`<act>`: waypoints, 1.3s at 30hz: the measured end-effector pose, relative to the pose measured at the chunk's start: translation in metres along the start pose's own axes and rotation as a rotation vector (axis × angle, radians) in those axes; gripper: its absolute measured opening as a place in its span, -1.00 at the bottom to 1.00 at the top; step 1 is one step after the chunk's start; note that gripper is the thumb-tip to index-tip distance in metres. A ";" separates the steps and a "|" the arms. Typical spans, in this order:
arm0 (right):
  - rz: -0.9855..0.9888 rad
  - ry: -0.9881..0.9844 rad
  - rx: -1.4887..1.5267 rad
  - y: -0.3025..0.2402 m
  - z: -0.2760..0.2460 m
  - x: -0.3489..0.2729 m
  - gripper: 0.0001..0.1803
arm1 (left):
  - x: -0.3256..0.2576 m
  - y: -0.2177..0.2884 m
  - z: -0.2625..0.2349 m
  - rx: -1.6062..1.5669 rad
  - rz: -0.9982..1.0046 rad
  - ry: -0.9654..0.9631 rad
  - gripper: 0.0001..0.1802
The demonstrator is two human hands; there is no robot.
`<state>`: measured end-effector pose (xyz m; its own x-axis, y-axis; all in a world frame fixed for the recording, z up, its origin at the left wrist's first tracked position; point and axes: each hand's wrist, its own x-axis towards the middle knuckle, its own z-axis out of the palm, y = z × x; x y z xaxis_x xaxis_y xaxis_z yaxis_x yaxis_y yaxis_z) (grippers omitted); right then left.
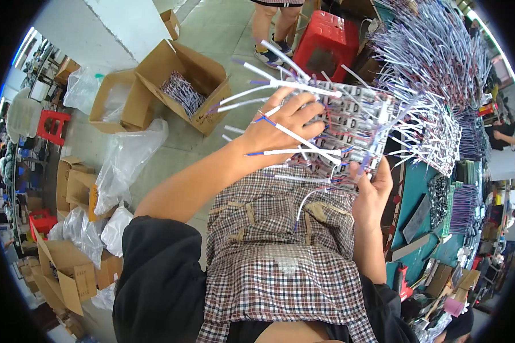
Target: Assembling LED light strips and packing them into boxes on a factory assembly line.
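Note:
In front of my apron I hold a panel of small circuit boards (349,123) with many white-sleeved wires sticking out of it. My right hand (375,191) grips its near right corner, thumb on top and fingers at the side edge. My left hand (286,123) lies over the left part, its fingers curled among the wires; their tips are partly hidden. Some white-sleeved wires (294,137) with blue ends cross over the back of that hand. Others point out to the left beyond it.
To the right, a green-topped bench (412,200) carries a second wired panel (435,131) and a large heap of wires (429,46). A red stool (328,43) stands ahead, near a person's legs (266,28). Cardboard boxes (183,86) and plastic bags (131,154) lie on the left floor.

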<state>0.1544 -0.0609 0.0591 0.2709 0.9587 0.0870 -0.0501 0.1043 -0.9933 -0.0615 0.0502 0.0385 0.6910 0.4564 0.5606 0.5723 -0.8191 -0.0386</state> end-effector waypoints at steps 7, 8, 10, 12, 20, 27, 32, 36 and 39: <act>0.168 -0.111 0.075 0.013 0.000 0.002 -0.68 | -0.016 0.002 -0.014 -0.044 -0.059 -0.078 -0.59; 0.180 -0.143 0.107 0.019 0.001 0.001 -0.68 | -0.021 0.003 -0.016 -0.028 -0.074 -0.078 -0.57; 0.237 -0.185 0.173 0.021 0.002 0.000 -0.66 | -0.020 0.002 -0.030 -0.041 -0.078 -0.214 -0.56; 0.274 -0.189 0.176 0.020 0.005 -0.002 -0.67 | -0.020 -0.001 -0.030 -0.068 -0.039 -0.248 -0.55; 0.349 -0.087 0.224 0.035 0.021 0.021 -0.68 | -0.034 0.000 -0.028 -0.003 -0.214 -0.182 -0.76; 0.467 0.110 0.350 0.083 -0.004 0.041 -0.78 | -0.089 -0.008 -0.036 -0.075 -0.493 -0.388 -0.88; 0.738 0.165 0.473 0.102 -0.033 0.034 -0.72 | -0.150 -0.031 -0.071 -0.172 -0.947 -0.618 -0.86; 0.739 0.060 0.415 0.102 -0.030 0.032 -0.59 | -0.098 -0.014 -0.120 -0.153 -0.972 -0.183 -0.86; 0.757 0.017 0.406 0.088 -0.025 0.031 -0.58 | -0.043 0.023 -0.128 -0.234 -0.664 0.205 -0.85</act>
<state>0.1826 -0.0285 -0.0279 0.0397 0.8044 -0.5928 -0.5624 -0.4724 -0.6786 -0.1347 -0.0323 0.1192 0.1218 0.8272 0.5485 0.7170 -0.4555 0.5277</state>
